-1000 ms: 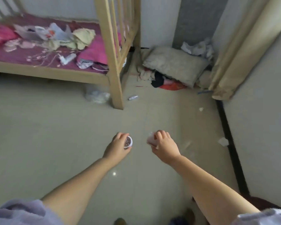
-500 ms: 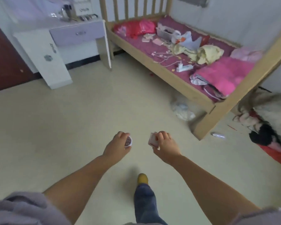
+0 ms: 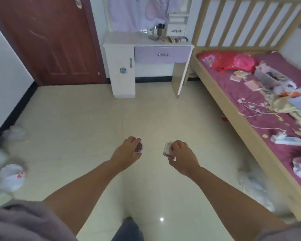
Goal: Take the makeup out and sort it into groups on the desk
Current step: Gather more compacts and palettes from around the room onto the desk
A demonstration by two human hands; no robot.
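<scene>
My left hand [image 3: 127,152] grips a small round makeup compact [image 3: 139,147] with a white rim and a dark patterned face. My right hand [image 3: 182,153] holds a small square pinkish makeup case [image 3: 167,149]. Both hands are held out in front of me over the floor, well short of the white and lilac desk [image 3: 122,40] against the far wall. Several makeup items [image 3: 169,38], bottles and compacts among them, stand on the desk's right part.
A wooden bed [image 3: 233,108] with a purple sheet and scattered clutter runs along the right. A brown door [image 3: 50,40] is at the far left. Plastic bags [image 3: 10,176] lie on the floor at left and another [image 3: 252,185] beside the bed.
The view has swung left from the bed's foot to face the desk and door. Both hands keep their grip on the same two items in front of me.
</scene>
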